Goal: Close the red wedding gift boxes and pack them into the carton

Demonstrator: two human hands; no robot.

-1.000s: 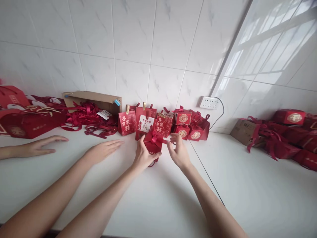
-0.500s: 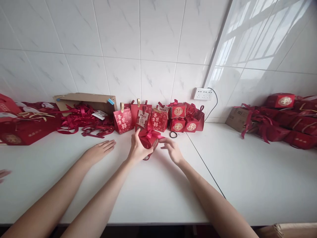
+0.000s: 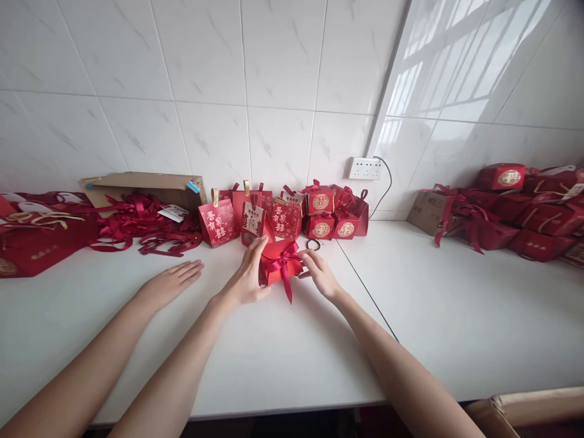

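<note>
A red gift box (image 3: 272,273) with a dark red ribbon bow (image 3: 283,259) on top is between my two hands, a ribbon tail hanging down its front. My left hand (image 3: 246,277) grips its left side, thumb low and fingers behind. At the right side, the fingertips of my right hand (image 3: 319,274) touch the box and ribbon edge; those fingers are bent and partly hidden. Just behind stand red printed boxes (image 3: 219,222), one with a white tag (image 3: 252,220). A black ring (image 3: 313,244) lies behind my right hand.
Another person's hand (image 3: 171,283) rests flat on the white table (image 3: 274,365), left of mine. Behind it, a cardboard box (image 3: 141,180) spills red ribbons (image 3: 137,214). Red boxes (image 3: 497,228) are piled at the right. A power strip (image 3: 365,168) is on the wall.
The box has turned so its bow and a hanging ribbon tail face me, and it looks flatter to view. My hands stay on its sides. The whole view has shifted slightly.
</note>
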